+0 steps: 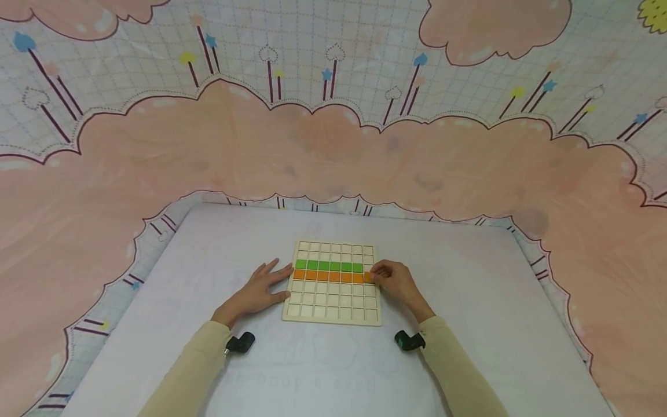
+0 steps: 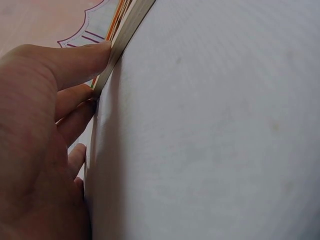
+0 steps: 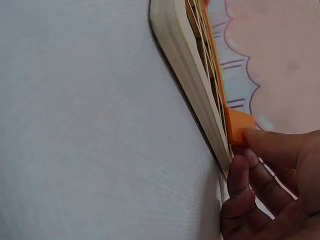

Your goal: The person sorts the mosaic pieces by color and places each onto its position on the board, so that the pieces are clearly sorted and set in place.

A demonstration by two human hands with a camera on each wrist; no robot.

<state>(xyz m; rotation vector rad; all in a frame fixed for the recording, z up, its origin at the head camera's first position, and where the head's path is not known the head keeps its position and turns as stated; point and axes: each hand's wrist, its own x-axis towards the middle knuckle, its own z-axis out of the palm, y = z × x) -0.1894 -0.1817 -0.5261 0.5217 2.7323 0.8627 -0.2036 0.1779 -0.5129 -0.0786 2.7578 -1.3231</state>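
A pale wooden grid board (image 1: 332, 322) lies flat on the white table. Across its middle run a row of green square tiles (image 1: 329, 266) and, just below, a row of orange tiles (image 1: 323, 276). My right hand (image 1: 395, 282) pinches one orange tile (image 3: 240, 127) between thumb and fingers at the right end of the orange row; the right wrist view shows it tilted up from the board. At the board's left edge, my left hand (image 1: 257, 292) has its fingers spread, and its thumb and a fingertip touch the side.
The white tabletop (image 1: 458, 272) extends around the board on all sides. A cloth with pink cloud shapes (image 1: 365, 156) hangs behind and beside the table. Each wrist wears a small black camera (image 1: 241, 342), close above the table.
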